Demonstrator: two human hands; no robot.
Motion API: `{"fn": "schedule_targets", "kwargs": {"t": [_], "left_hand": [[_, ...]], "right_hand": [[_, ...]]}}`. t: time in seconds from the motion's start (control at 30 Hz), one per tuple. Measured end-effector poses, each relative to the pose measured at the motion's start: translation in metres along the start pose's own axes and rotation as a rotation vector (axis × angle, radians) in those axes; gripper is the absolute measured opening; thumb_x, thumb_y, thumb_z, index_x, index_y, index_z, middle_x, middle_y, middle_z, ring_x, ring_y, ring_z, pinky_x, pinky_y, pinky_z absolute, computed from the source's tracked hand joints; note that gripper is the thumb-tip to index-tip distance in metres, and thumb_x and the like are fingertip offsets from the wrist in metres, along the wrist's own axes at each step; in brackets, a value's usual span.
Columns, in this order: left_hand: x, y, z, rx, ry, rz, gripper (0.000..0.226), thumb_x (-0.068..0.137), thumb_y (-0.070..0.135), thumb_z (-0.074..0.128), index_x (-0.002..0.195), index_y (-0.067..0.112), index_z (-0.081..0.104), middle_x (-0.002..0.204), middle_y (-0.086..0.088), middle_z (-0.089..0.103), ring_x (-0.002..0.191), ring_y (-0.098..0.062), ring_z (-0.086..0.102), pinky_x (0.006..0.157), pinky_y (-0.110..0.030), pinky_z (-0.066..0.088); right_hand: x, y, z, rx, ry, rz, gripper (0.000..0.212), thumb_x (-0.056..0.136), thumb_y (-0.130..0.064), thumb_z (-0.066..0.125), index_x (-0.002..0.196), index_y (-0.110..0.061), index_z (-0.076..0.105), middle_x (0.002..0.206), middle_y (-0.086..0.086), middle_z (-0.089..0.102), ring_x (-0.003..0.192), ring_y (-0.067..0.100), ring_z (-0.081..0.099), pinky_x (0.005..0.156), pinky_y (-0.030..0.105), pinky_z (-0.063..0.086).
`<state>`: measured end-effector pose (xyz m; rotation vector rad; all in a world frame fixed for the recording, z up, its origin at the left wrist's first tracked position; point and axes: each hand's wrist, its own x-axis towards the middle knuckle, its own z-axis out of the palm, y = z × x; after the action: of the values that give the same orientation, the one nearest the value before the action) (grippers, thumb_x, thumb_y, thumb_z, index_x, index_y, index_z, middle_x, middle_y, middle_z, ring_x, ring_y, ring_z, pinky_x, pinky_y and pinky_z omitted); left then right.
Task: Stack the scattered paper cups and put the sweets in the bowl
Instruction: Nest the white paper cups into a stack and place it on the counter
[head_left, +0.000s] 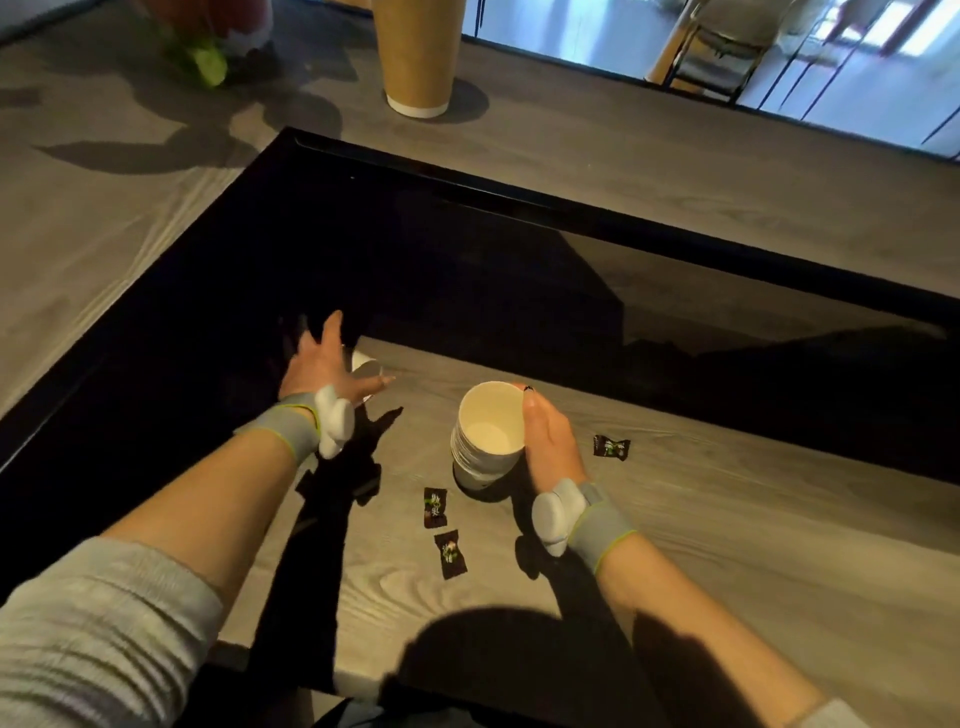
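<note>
A stack of white paper cups (485, 436) stands upright on the low grey wooden shelf (727, 519), and my right hand (550, 441) grips its right side. Fingers spread, my left hand (327, 364) reaches over a single white paper cup (363, 364) that lies near the shelf's far left edge, mostly hidden behind the hand. Three dark wrapped sweets lie on the shelf: one (611, 447) right of the stack, one (435, 507) in front of it, and one (450, 554) nearer to me. No bowl is in view.
A black frame (519, 202) borders the sunken shelf, with dark shadow on its left and far sides. On the higher grey tabletop beyond stands a tall brown paper cup (418, 52), and a green object (208, 62) lies at the far left. Chairs show behind glass.
</note>
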<state>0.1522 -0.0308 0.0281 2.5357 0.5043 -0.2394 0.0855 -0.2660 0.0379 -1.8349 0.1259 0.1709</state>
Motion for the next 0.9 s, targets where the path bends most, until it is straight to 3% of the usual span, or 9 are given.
{"fn": "schedule_targets", "kwargs": {"t": [0.2,0.37,0.57,0.63,0.7,0.8,0.9], "left_hand": [[0.027,-0.017,0.009,-0.015,-0.244,-0.012,0.104,0.066,0.044,0.079,0.146,0.021,0.017,0.140,-0.019,0.042,0.127,-0.037,0.044,0.095,-0.040,0.042],[0.031,-0.029,0.026,0.122,-0.158,0.080,0.090,0.066,0.046,0.078,0.139,0.025,0.028,0.145,-0.017,0.032,0.132,-0.039,0.035,0.090,-0.040,0.043],[0.021,-0.033,0.037,0.227,-0.197,0.033,0.081,0.069,0.058,0.069,0.131,0.018,0.036,0.143,-0.018,0.026,0.128,-0.040,0.037,0.095,-0.043,0.043],[0.011,-0.029,0.039,0.108,-0.137,0.014,0.076,0.074,0.062,0.061,0.132,0.019,0.037,0.138,-0.020,0.033,0.121,-0.042,0.043,0.094,-0.043,0.043],[0.001,-0.013,0.031,-0.175,-0.076,-0.040,0.068,0.082,0.063,0.050,0.132,0.018,0.040,0.134,-0.020,0.042,0.118,-0.041,0.047,0.094,-0.043,0.041],[-0.011,0.027,0.002,-0.611,-0.193,-0.024,0.069,0.084,0.071,0.031,0.134,0.024,0.042,0.133,-0.010,0.051,0.119,-0.031,0.049,0.103,-0.041,0.038],[-0.029,0.062,-0.036,-0.848,-0.226,0.067,0.069,0.085,0.070,0.023,0.139,0.030,0.035,0.138,-0.008,0.048,0.127,-0.029,0.045,0.111,-0.048,0.032]], "right_hand": [[-0.002,0.000,0.000,0.002,0.014,0.025,0.031,0.101,-0.028,0.026,0.113,-0.028,0.054,0.110,-0.002,0.058,0.105,0.012,0.052,0.080,0.015,0.038],[-0.005,-0.002,0.003,0.021,0.033,0.049,0.029,0.101,-0.028,0.026,0.112,-0.030,0.053,0.108,-0.003,0.057,0.100,0.008,0.051,0.075,0.008,0.036],[-0.005,-0.003,0.002,-0.012,0.029,0.043,0.038,0.101,-0.030,0.026,0.120,-0.017,0.056,0.113,0.006,0.060,0.106,0.018,0.053,0.077,0.014,0.040],[-0.005,-0.003,0.002,-0.015,0.029,0.037,0.038,0.101,-0.030,0.026,0.118,-0.016,0.057,0.113,0.007,0.060,0.104,0.017,0.053,0.077,0.017,0.041],[-0.005,-0.005,0.003,-0.012,0.022,0.033,0.038,0.101,-0.029,0.026,0.119,-0.016,0.057,0.113,0.005,0.060,0.105,0.018,0.053,0.078,0.020,0.041],[-0.006,-0.008,0.000,0.011,-0.008,0.040,0.040,0.101,-0.033,0.026,0.125,-0.019,0.054,0.120,0.001,0.059,0.115,0.017,0.052,0.088,0.021,0.038],[-0.011,-0.021,-0.004,0.060,0.005,0.027,0.043,0.100,-0.036,0.023,0.139,-0.028,0.039,0.134,-0.007,0.046,0.125,0.008,0.040,0.095,0.017,0.030]]}}
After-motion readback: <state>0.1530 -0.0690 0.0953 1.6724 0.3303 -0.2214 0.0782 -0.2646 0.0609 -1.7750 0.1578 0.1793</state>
